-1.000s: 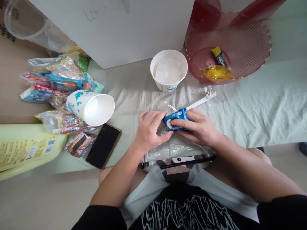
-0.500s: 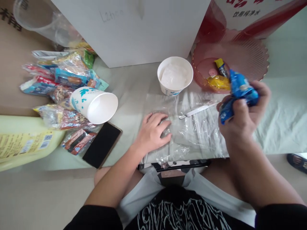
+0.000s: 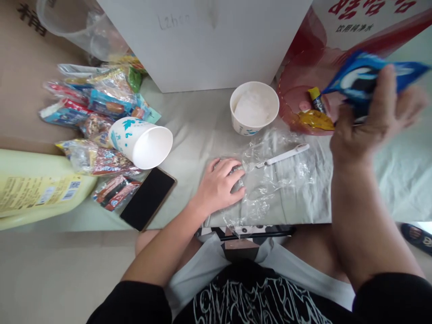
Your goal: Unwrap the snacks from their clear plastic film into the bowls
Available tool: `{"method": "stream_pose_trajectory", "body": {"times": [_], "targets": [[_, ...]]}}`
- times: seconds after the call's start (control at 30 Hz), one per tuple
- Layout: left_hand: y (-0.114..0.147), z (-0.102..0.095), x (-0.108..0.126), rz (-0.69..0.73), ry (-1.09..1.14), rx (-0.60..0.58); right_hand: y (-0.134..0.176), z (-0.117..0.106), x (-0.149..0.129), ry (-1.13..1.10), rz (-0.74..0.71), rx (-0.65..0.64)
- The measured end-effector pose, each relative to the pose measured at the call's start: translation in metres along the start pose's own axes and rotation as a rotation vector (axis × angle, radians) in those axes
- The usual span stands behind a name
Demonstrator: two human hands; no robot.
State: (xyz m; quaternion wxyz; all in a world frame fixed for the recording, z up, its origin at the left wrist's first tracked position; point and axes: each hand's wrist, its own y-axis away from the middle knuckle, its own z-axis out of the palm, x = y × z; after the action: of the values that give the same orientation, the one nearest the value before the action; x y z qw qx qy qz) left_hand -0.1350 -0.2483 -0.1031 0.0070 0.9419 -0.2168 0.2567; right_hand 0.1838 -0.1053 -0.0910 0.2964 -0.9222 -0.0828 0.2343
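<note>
Along the front of the worktop (image 3: pixel 189 135), spread with wrinkled pale green cloth, I see the seated person's left hand (image 3: pixel 221 186) lying on a crumpled sheet of clear plastic film (image 3: pixel 263 198), fingers bent and apart, its grip slack. Farther right, the right hand (image 3: pixel 367 128) is raised, its grip closed on a glossy blue packet with a white and black design (image 3: pixel 357 76); packet and fingertips are blurred, and I cannot tell whether it hangs directly over the scalloped pink translucent bowl (image 3: pixel 288 90) beside it. That bowl holds a yellow wrapped piece (image 3: pixel 315 119). On the film, between the hands, lies a slim white-handled tool (image 3: pixel 286 155).

Behind the film stands a white paper bowl with blue print (image 3: pixel 240 123), backed by a large white box (image 3: pixel 209 45); a red and white carton (image 3: pixel 381 22) fills the far right corner. On the left, a white paper cup with blue leaves (image 3: pixel 124 137) lies sideways against a heap of colourful snack packets (image 3: pixel 111 105), near a black phone (image 3: pixel 148 198). A brown cardboard box (image 3: pixel 23 90) and a pale yellow container (image 3: pixel 37 189) close off that side. Below the worktop edge the floor (image 3: pixel 67 270) is pale, a dark shoe (image 3: pixel 416 238) at far right.
</note>
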Motion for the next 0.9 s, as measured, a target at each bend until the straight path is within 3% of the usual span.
{"method": "stream_pose_trajectory", "body": {"times": [0.1,0.23,0.27,0.33,0.4,0.47,0.57,0.67,0.77,0.9], "targets": [[0.0,0.0,0.0,-0.002,0.003,0.0,0.0,0.002,-0.004,0.103,-0.12,0.06],[0.0,0.0,0.0,0.009,0.006,0.015,0.008,-0.003,-0.019,-0.133,-0.247,0.361],[-0.001,0.0,-0.001,0.012,0.008,0.016,0.012,-0.006,-0.025,-0.218,-0.25,0.386],[-0.001,-0.001,-0.003,0.015,0.015,0.012,0.024,-0.013,-0.041,-0.381,-0.203,0.258],[-0.002,-0.004,-0.006,0.019,0.025,0.008,0.038,-0.021,-0.058,-0.505,-0.197,-0.032],[-0.002,-0.007,-0.01,0.018,0.026,0.008,0.05,-0.028,-0.071,-0.59,-0.331,-0.286],[-0.003,-0.014,-0.02,-0.006,0.01,0.032,0.06,-0.036,-0.08,-0.591,-0.498,-0.616],[-0.003,-0.02,-0.031,-0.034,-0.004,0.084,0.068,-0.038,-0.079,-0.468,-0.525,-0.901],[-0.002,-0.025,-0.04,-0.052,0.006,0.129,0.077,-0.035,-0.078,-0.334,-0.525,-1.014],[0.0,-0.028,-0.044,-0.146,0.031,0.159,0.082,-0.031,-0.083,-0.241,-0.516,-0.978]]}}
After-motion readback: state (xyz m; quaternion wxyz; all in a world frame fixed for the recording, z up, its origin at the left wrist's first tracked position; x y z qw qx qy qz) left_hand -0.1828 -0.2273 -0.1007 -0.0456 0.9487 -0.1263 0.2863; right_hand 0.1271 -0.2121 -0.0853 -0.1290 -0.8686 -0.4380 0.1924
